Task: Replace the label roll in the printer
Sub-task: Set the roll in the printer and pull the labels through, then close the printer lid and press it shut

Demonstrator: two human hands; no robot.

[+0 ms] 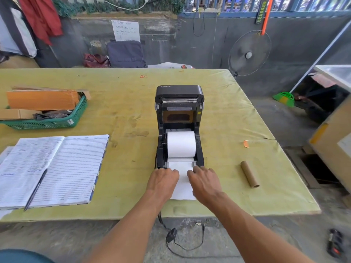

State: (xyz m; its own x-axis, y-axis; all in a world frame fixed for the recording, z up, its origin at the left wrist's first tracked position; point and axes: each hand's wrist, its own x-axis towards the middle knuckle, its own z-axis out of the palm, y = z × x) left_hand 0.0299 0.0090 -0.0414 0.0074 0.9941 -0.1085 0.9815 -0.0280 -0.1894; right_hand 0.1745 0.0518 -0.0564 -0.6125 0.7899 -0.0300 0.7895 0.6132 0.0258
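A black label printer stands mid-table with its lid swung up and back. A full white label roll lies in its open bay. A strip of label paper runs out of the front and onto the table toward me. My left hand rests on the strip's left edge at the printer's front, fingers down on the paper. My right hand presses on the strip's right edge the same way. An empty brown cardboard core lies on the table to the right.
An open lined notebook with a pen lies at the left. A green basket of cardboard packets sits behind it. The printer's cable and adapter hang below the near table edge. A fan stands beyond the far right corner.
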